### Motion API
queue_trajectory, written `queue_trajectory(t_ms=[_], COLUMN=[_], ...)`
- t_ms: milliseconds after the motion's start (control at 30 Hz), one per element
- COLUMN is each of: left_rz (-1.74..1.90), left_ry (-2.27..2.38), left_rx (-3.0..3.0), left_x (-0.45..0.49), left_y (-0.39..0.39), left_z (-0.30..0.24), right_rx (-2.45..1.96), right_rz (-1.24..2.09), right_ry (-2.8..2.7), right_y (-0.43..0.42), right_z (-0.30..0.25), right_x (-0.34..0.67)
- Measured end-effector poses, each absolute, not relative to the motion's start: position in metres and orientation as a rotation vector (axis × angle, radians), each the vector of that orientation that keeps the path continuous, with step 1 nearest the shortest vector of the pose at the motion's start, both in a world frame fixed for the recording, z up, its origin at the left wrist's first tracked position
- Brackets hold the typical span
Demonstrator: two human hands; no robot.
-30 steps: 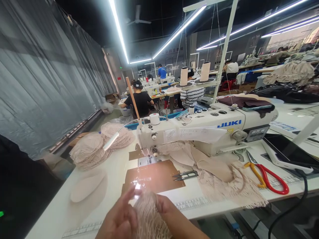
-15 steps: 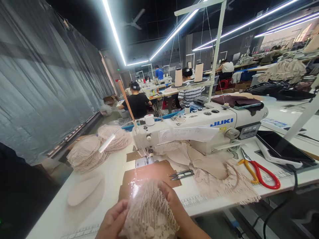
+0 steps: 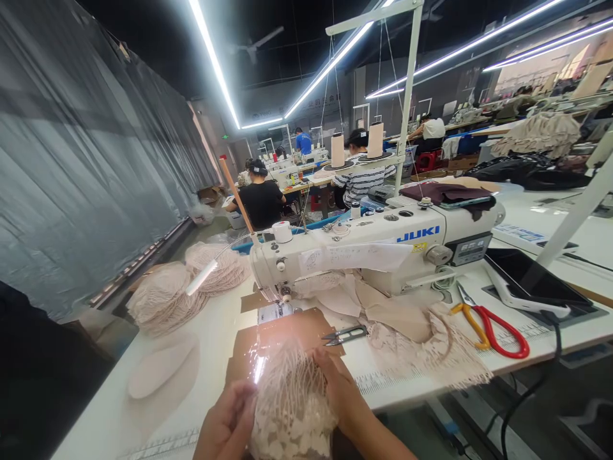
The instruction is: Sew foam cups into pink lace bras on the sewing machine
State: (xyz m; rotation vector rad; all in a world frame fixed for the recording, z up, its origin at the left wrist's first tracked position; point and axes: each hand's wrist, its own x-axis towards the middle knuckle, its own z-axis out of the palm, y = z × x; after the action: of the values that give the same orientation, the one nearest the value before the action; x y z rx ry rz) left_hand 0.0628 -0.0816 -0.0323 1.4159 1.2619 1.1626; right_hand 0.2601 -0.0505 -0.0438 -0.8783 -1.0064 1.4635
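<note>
A beige openwork lace fabric piece (image 3: 291, 409) with stringy strands and scalloped patches hangs between my hands at the table's front edge. My left hand (image 3: 227, 418) pinches its left side. On the opposite side, the fingers of my right hand (image 3: 341, 393) are closed on its upper right edge. Just beyond lies a shiny brown sheet (image 3: 280, 332) in front of the sewing machine (image 3: 354, 249). Thread snips (image 3: 345, 335) rest at that sheet's right edge. The machine's presser foot area (image 3: 282, 300) has no fabric from my hands under it.
Stacked lace pieces (image 3: 167, 297) lie at the left, with smooth beige oval pieces (image 3: 163, 367) nearer me. Loose beige fabric (image 3: 407, 326) and red-and-yellow scissors (image 3: 493, 326) lie to the right. A dark tablet (image 3: 536, 278) sits beyond. Several people work at machines farther back.
The lace piece and both hands have shifted slightly right in view, while the rest of the scene has slid a little left. Both hands keep their hold.
</note>
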Motion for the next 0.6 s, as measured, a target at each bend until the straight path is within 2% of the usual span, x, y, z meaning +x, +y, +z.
queue_trajectory(t_ms=[167,367,467,600], left_rz=[0.982,0.938,0.869,0.908], left_ry=[1.247,1.390,1.360,1.162], left_rx=[1.651,2.011,1.777,1.120], left_x=[0.063,0.059,0.052,0.043], left_y=[-0.080,-0.078,-0.074,-0.069], left_z=[-0.036,-0.042,-0.043,-0.042], right_rx=[-0.886,-0.890,-0.820,-0.722], right_rz=[1.303,1.343,1.420,1.531], right_ry=[-1.344,-1.307,-1.211,-0.972], right_y=[-0.051,-0.054,-0.055,-0.054], right_z=[-0.040,-0.042,-0.043,-0.045], right_x=[0.264,0.261,0.259,0.257])
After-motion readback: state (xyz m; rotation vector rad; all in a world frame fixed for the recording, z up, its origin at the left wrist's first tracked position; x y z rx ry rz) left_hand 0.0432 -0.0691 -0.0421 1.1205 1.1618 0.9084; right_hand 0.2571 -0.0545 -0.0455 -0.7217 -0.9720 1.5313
